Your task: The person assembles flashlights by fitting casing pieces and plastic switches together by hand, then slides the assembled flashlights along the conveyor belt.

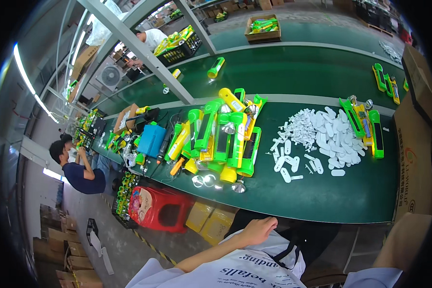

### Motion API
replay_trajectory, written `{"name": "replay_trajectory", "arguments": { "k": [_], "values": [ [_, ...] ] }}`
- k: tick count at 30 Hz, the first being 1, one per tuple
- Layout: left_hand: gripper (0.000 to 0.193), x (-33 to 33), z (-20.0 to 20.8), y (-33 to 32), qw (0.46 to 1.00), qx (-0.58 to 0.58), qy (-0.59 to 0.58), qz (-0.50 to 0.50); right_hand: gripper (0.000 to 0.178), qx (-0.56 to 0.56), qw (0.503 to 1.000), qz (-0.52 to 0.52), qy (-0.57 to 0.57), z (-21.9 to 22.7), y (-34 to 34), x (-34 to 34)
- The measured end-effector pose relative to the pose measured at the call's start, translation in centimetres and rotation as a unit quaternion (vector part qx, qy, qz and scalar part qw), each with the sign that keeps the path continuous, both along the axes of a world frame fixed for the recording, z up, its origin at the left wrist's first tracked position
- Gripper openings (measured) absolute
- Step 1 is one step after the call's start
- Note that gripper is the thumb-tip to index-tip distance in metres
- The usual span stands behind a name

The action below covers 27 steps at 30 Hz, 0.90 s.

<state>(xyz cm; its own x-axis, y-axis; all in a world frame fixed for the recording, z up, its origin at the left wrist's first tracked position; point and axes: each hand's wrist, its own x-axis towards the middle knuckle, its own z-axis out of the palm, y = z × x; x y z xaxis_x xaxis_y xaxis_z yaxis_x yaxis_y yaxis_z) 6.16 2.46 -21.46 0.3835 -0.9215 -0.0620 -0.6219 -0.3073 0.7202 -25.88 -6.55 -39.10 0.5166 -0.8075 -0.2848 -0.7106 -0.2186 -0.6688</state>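
My left hand (260, 230) rests over my lap, just off the near edge of the green bench (321, 201). Its fingers are curled in, and whatever they may hold is hidden. On the right, my bare arm (403, 240) bends beside a large cardboard box (417, 158); the hand itself is out of the picture. Green and yellow flashlights (221, 139) lie heaped on the bench, with loose shiny reflectors (238, 186) at the front. Right of them spreads a pile of small white plastic pieces (338, 137). Several more flashlight bodies (377, 134) lie beyond that pile.
A blue box-shaped device (152, 140) and an orange-handled tool (176, 166) are left of the heap. A red stool (163, 209) and taped cartons (209, 221) stand below. Behind runs a green conveyor (293, 72) carrying a flashlight (216, 67). A co-worker (84, 168) is at far left.
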Motion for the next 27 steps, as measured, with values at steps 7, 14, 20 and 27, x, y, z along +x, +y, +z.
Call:
{"name": "replay_trajectory", "arguments": {
  "k": [7, 14, 20, 27],
  "values": [
    [0.008, 0.1, 7.6, -1.8, 0.994, -0.052, -0.077, 0.057, 0.051, 0.041, 0.995, -0.012, -0.087, 5.8, -4.0, 0.4],
    [0.018, 15.0, 17.7, -2.2, 0.888, -0.167, -0.265, 0.336, 0.050, 0.089, 0.986, -0.093, -0.103, 12.2, -3.3, -7.1],
    [0.018, 22.9, 18.5, -3.7, 0.881, -0.125, -0.251, 0.381, 0.049, 0.076, 0.976, -0.151, -0.133, 17.6, -4.9, -9.8],
    [0.022, 25.4, 18.5, -5.1, 0.871, -0.029, -0.366, 0.325, 0.048, 0.052, 0.967, -0.165, -0.188, 22.6, -6.5, -7.5]
  ]
}}
